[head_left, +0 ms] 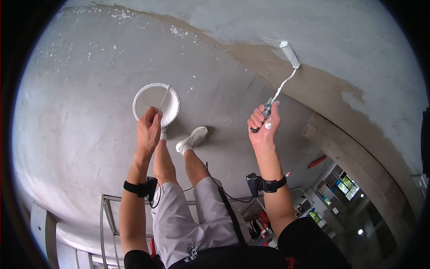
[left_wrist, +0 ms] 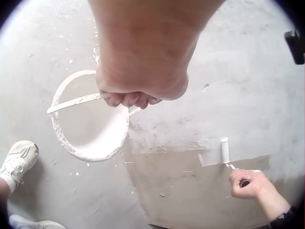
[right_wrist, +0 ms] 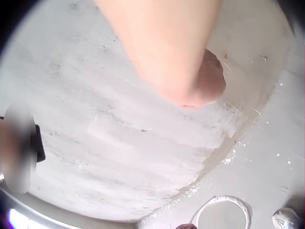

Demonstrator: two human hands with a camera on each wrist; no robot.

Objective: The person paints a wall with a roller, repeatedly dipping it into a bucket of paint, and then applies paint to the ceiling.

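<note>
My left hand [head_left: 149, 130] holds a white-rimmed bucket [head_left: 154, 84] by its thin handle [head_left: 165, 97]. White paint coats the bucket's inside wall, and its opening faces up. In the left wrist view, curled fingers [left_wrist: 131, 99] hook the paint-covered handle. My right hand [head_left: 265, 125], smeared with white paint, grips the handle [head_left: 268, 109] of a paint roller. The roller's white sleeve [head_left: 291, 55] lies against the wall [head_left: 358, 54], beside a fresh white patch on the brownish band. In the right wrist view, the forearm and hand [right_wrist: 209, 83] hide the roller.
White splatters [head_left: 179, 31] dot the grey floor [head_left: 89, 112]. Below the bucket stand the person's pale shoes [head_left: 192, 139]. A metal frame [head_left: 107, 213] is behind the legs, and cables run between the wrist cameras. A long ledge [head_left: 345, 143] runs along the right, with windows [head_left: 347, 186] beyond.
</note>
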